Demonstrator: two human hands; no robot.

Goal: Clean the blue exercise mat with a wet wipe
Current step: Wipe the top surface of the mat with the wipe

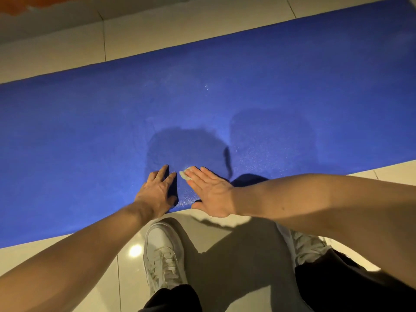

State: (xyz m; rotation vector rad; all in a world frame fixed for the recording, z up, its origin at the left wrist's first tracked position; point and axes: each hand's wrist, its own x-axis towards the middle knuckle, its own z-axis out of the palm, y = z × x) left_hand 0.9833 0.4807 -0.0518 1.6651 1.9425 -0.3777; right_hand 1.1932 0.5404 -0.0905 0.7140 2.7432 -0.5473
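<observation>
Head view looked down on the blue mat (pixel 67 131), which lay on the tiled floor (pixel 56 52) with its long axis running from lower left to upper right. At the mat's near edge the left hand (pixel 155 192) rested on it, fingers spread and holding nothing, probably as a brace. Just to its right the wet wipe (pixel 185 174) lay bunched small on the mat, pinned under the straight fingertips of the right hand (pixel 211 194), which was flattened rather than gripping. The right hand was thus the working one. The mat stretched away on both sides along that axis, so coming strokes seemed to call for sweeping sideways, not only forward.
</observation>
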